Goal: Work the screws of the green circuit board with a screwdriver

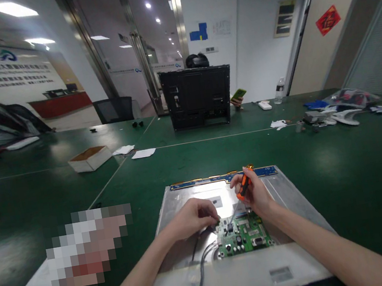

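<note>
In the head view, a green circuit board (245, 237) lies on the metal back of a flat display panel (296, 223). My right hand (260, 195) is closed around an orange and black screwdriver (244, 187), whose thin shaft slants down and left over the board. Whether its tip touches the board I cannot tell. With fingers curled together, my left hand (198, 216) is at the board's upper left corner; what its fingertips hold, if anything, is hidden. Grey cables (202, 274) run from the board's left side toward me. A narrow blue circuit strip (205, 182) lines the panel's far edge.
The green table (119, 194) bears a white box (91, 158), papers (143, 154) and a partly blurred white packet (40, 278). At the far side stands a black monitor back (200, 96), with a person's hand holding a phone (238, 94) beside it. A bottle (279, 91) stands farther right.
</note>
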`<state>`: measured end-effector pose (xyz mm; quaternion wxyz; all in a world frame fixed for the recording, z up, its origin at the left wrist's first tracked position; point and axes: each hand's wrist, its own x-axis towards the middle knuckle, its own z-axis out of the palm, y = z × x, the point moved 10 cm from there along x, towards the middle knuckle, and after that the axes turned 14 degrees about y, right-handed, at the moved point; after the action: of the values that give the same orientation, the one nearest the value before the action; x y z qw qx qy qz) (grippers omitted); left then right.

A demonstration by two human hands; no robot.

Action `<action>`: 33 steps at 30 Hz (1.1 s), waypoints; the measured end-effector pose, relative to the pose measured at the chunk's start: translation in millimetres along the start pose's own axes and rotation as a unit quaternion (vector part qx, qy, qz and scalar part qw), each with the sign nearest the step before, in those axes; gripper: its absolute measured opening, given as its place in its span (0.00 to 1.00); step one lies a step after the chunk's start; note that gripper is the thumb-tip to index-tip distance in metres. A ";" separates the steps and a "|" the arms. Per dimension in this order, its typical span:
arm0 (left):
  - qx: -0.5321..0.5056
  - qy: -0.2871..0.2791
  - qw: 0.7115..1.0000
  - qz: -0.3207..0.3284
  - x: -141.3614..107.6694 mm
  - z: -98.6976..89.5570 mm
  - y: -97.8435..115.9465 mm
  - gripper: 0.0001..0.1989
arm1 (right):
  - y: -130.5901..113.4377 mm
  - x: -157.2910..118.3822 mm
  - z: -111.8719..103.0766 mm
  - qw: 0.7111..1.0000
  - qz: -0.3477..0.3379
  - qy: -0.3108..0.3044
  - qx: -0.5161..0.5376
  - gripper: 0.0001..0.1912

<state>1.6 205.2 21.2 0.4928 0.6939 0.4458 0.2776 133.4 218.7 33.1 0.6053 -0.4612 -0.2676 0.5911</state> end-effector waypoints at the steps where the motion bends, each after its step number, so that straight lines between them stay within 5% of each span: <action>1: 0.000 0.007 1.000 0.001 0.8 -1.5 -0.2 0.02 | 0.0 0.0 0.2 1.000 0.000 0.000 0.000 0.28; 21: 0.026 0.020 0.999 0.005 0.1 0.2 -0.2 0.04 | 2.4 0.8 1.3 1.000 0.003 -0.007 -0.009 0.26; 33: 0.109 0.012 0.991 0.076 -0.2 -2.1 13.0 0.06 | 1.5 1.9 -0.2 1.000 -0.001 0.000 -0.013 0.27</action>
<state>4.3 204.3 34.0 0.3864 0.7719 0.4253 0.2719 133.2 220.2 31.3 0.5998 -0.4690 -0.2760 0.5866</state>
